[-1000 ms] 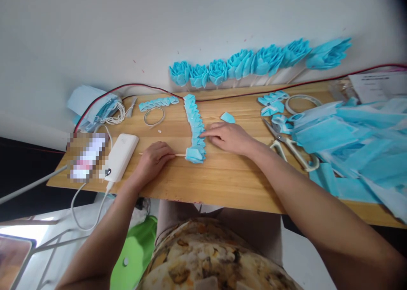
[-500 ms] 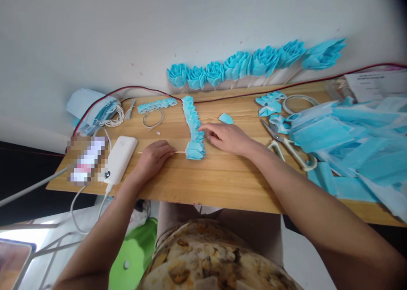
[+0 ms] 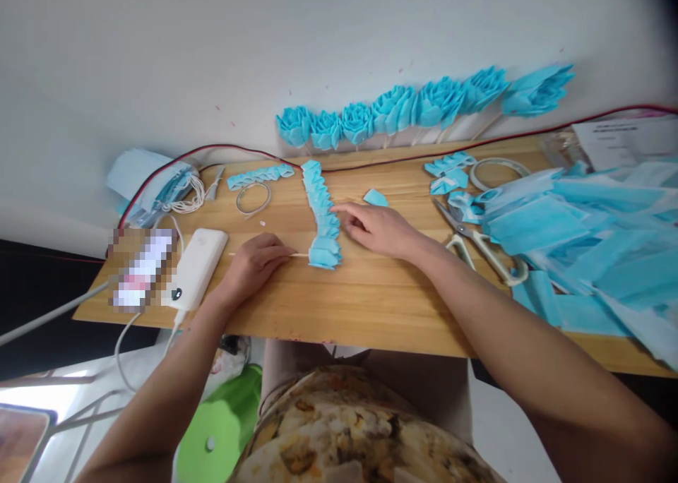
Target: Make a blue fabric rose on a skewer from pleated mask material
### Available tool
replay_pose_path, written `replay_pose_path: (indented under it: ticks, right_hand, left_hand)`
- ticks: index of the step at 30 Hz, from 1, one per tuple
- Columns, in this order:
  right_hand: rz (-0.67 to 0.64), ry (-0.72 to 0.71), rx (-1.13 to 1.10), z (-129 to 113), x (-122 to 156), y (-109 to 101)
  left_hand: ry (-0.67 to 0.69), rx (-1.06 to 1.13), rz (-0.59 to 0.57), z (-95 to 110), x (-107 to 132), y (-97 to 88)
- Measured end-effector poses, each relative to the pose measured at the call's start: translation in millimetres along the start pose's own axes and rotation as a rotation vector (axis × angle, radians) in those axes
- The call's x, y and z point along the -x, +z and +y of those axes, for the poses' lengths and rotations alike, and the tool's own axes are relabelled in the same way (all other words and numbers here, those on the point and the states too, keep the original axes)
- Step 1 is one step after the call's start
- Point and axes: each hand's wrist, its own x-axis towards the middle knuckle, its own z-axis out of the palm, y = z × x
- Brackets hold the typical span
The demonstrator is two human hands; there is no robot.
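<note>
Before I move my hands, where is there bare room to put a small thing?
The widest bare wood lies along the front edge, between the left hand and right forearm, nearer than the pleated strip. A smaller patch lies between the blue scrap and the scissors. Blue sheets crowd the right end, a white power bank the left.

The left hand [image 3: 258, 260] hides the middle of the stick [image 3: 301, 255] from me. At the left of the table [image 3: 371, 306], the phone [image 3: 144, 267] is blurred into squares; at the table's right, the paper [image 3: 609, 144] has print too small to read, and the blue pile [image 3: 593, 243] runs out of sight.
</note>
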Motion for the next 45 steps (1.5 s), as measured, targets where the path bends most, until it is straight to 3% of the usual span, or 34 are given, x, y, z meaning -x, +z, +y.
replay_pose_path:
  ticks: [12,17,25,36,41,45]
  right_hand:
    - [0.005,0.018,-0.096,4.5,-0.6,-1.2]
    - [0.028,0.05,-0.08,2.4,-1.2,-1.5]
    - [0.023,0.072,-0.13,0.7,-1.8,-1.6]
    - [0.095,-0.001,0.171,-5.6,-7.6,11.0]
    - [0.093,-0.002,0.183,-7.7,-11.6,12.3]
    - [0.111,0.046,0.121,-10.5,-12.4,6.5]
  left_hand:
    - [-0.039,0.036,-0.07,18.8,1.6,-13.1]
    - [-0.121,-0.008,0.026,9.6,-9.7,-16.7]
    - [-0.116,-0.014,0.119,-10.9,-29.8,-10.5]
    - [-0.192,0.002,0.145,-6.5,-32.8,-8.9]
    - [-0.25,0.02,0.174,-6.8,-32.7,-5.6]
    - [-0.344,0.058,0.267,-6.9,-32.1,-2.6]
